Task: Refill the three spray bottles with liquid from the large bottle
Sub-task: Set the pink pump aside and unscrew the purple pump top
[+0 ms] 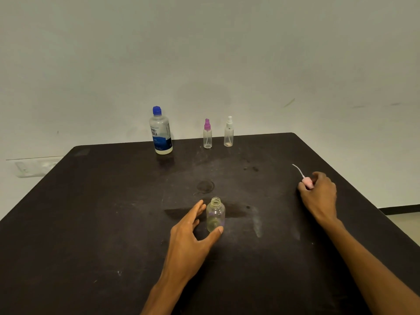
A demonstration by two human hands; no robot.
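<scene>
Left hand point(191, 226) low, forearm reaching forward, fingers spread and relaxed, thumb tip extended to the right. Right hand point(319, 192) farther out, back of hand up, fingers curled under round a small pink piece, forearm angled inward.

Dark scuffed table point(91, 223) w/ pale wall point(204, 53) behind.

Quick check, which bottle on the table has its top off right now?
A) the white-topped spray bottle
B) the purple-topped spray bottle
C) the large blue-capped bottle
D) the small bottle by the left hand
D: the small bottle by the left hand shows a bare threaded neck, while its pink spray head is in the right hand; the other three bottles at the back keep their tops on.
</scene>
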